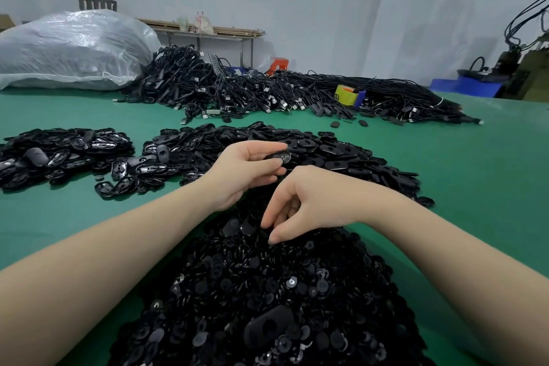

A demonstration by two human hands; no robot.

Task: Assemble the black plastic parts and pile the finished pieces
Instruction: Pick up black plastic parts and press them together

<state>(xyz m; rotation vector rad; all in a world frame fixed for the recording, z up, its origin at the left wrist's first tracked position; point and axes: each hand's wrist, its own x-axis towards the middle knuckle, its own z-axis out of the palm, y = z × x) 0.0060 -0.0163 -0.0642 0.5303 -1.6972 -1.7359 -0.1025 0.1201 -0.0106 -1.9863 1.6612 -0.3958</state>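
Observation:
My left hand [246, 169] pinches a black oval plastic shell [277, 156] between thumb and fingers, held above the middle pile of oval shells [341, 154]. My right hand [300, 205] reaches down with curled fingers into the near heap of small black round parts [267, 291]; its fingertips touch the heap, and whether they pinch a piece is hidden. A separate pile of black oval pieces [59, 154] lies at the left on the green table [475, 181].
A tangle of black cables [267, 92] runs across the far side of the table, with a tape roll [346, 95] on it. A large plastic sack [71, 50] sits far left. Blue bins [466, 86] stand at far right.

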